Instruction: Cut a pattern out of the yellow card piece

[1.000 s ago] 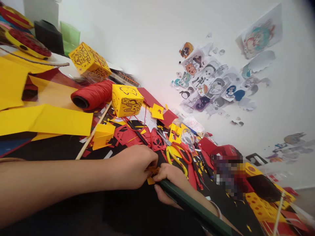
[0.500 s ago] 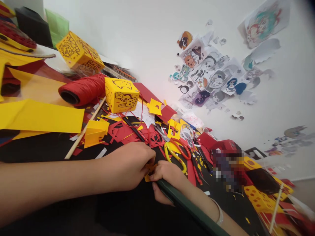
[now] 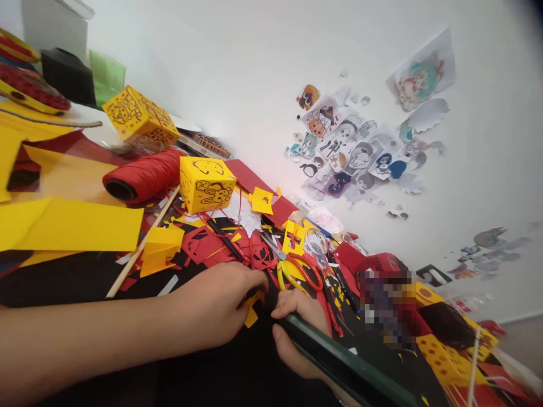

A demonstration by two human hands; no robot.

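My left hand [image 3: 231, 302], its fingers curled, grips a small yellow paper cutout [image 3: 253, 310] that pokes out below the fingers. Just to the right, my right hand [image 3: 299, 316] is closed around the near end of a long, smooth dark green object [image 3: 339, 356]; its kind I cannot make out. That object runs down to the lower right and hides part of the palm and forearm. A gap separates the two hands. Behind the right hand lie scissors [image 3: 311, 271] with one yellow and one red handle loop.
Red paper scraps [image 3: 203, 244] and yellow bits litter the black tabletop [image 3: 220, 373]. A wooden stick [image 3: 144, 242], a red thread spool [image 3: 146, 175] and a printed yellow paper cube [image 3: 207, 183] lie to the left, with another patterned cube [image 3: 139, 118] behind. Drawings [image 3: 350, 147] cover the wall.
My right hand has drawn away from the yellow cutout, rightward and down with the dark green object. My left hand keeps the cutout. The whole view has tilted, so the table appears lower.
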